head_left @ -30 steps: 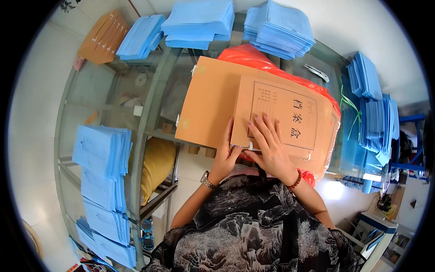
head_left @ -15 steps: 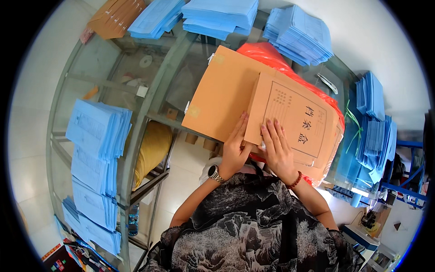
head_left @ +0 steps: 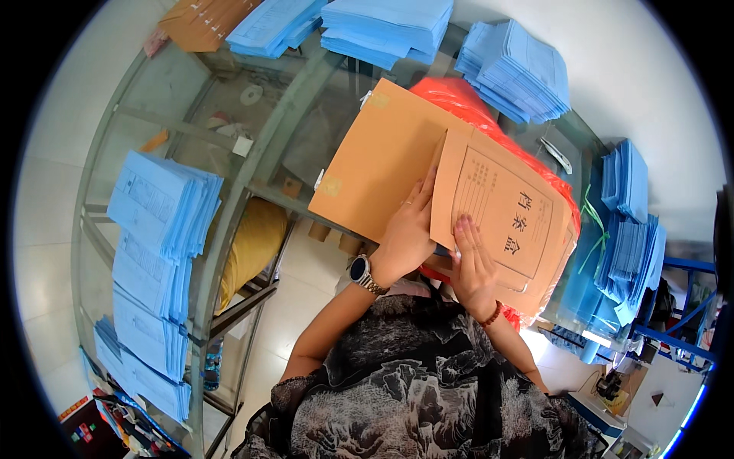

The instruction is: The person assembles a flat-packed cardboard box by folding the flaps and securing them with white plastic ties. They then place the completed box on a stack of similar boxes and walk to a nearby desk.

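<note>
A brown cardboard file box (head_left: 501,206) with a printed cover lies tilted on the glass table in front of me. Beneath its left part spreads a larger plain cardboard panel (head_left: 375,164) with white fasteners on its far left edge. My left hand (head_left: 411,229) has its fingers stretched out along the cover's left edge; the fingertips are partly hidden there. Flat on the cover's near corner rests my right hand (head_left: 475,268), fingers extended, thumb by the near edge. Red plastic wrapping (head_left: 466,103) shows under the cardboard.
Blue paper stacks line the table's left side (head_left: 157,203), back (head_left: 386,30) and right (head_left: 627,180). A utility knife (head_left: 556,155) and green string (head_left: 592,226) lie right of the box. A yellow sack (head_left: 256,245) sits below the glass; brown folders (head_left: 202,23) stand at the back left.
My left hand has slid forward and right along the cover's edge, its fingertips now partly out of sight. My right hand has shifted slightly toward me and to the right.
</note>
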Demonstrator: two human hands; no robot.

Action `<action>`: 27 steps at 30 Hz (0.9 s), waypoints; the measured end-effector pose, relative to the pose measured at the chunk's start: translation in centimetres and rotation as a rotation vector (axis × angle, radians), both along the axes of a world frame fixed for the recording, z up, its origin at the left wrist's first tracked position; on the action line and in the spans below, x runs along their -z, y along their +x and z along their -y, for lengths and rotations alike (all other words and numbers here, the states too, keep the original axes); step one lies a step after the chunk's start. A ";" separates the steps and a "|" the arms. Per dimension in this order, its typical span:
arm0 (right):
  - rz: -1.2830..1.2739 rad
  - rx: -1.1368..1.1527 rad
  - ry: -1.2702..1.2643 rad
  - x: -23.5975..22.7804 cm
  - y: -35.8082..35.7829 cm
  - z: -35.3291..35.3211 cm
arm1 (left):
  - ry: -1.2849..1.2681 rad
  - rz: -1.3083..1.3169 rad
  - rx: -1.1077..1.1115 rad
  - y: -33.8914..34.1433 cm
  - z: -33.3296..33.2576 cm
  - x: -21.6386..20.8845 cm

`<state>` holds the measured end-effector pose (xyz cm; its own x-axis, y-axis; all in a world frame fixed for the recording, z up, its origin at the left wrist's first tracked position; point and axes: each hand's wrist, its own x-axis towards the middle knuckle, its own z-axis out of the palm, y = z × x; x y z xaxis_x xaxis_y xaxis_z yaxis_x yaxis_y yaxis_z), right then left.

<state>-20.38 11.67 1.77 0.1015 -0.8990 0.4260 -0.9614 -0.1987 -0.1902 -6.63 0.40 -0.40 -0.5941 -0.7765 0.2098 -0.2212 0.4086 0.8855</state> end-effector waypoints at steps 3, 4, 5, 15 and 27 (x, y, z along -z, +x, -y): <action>-0.071 -0.009 0.003 0.2 0.1 0.1 | -0.022 0.019 0.029 -0.1 -0.1 0.0; -0.080 -0.014 0.016 0.2 0.1 0.0 | -0.022 0.018 0.054 0.2 0.1 -0.2; -0.092 -0.021 0.023 0.2 0.1 0.1 | -0.026 0.016 0.074 0.4 0.5 -0.4; -0.198 -0.057 0.046 0.6 -0.5 -0.3 | 0.093 -0.104 0.445 4.7 1.2 1.0; -0.253 -0.032 0.033 0.5 0.3 0.2 | -0.111 -0.021 0.289 4.6 -0.8 3.3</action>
<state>-20.04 11.44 1.23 0.2296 -0.9066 0.3540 -0.9726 -0.2272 0.0492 -2.04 1.23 -3.66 -0.7815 -0.5479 0.2984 -0.0643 0.5465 0.8350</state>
